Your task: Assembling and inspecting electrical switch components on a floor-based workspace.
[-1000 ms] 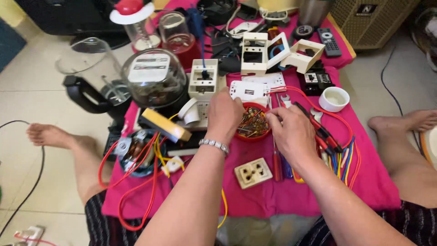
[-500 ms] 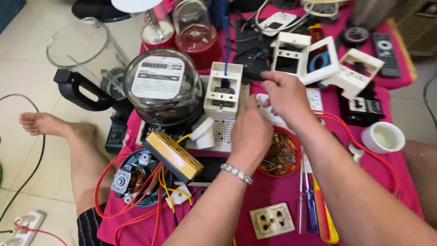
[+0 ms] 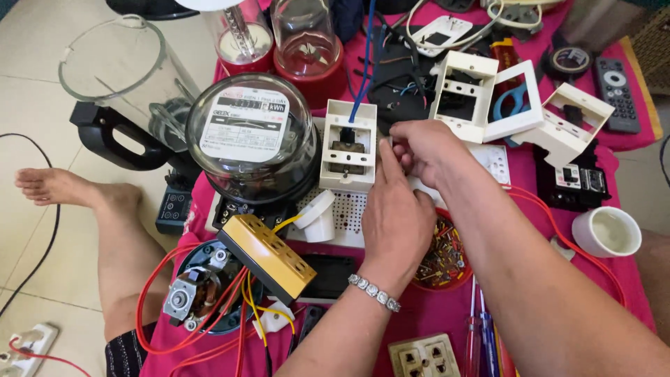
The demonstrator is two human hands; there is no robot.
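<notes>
My left hand (image 3: 396, 209), with a beaded bracelet on the wrist, lies over the white perforated board (image 3: 349, 209), index finger pointing up beside the white breaker box (image 3: 347, 145). My right hand (image 3: 424, 148) meets it just to the right of that box, fingers pinched together on something too small to see. A blue wire (image 3: 363, 63) runs from the top of the box upward. Under my left wrist sits a red bowl of small screws (image 3: 443, 255).
A glass-domed electric meter (image 3: 246, 136) stands left of the box, with a yellow terminal block (image 3: 266, 257) and red wires (image 3: 157, 307) below. White switch frames (image 3: 488, 98), a white cup (image 3: 606, 232), a remote (image 3: 615, 84), screwdrivers (image 3: 481, 335), a beige socket (image 3: 424, 355), a blender jar (image 3: 115, 77).
Both hands have moved up from the red bowl to the right side of the breaker box, and the view has closed in on the cloth. The right hand now pinches beside the left index finger.
</notes>
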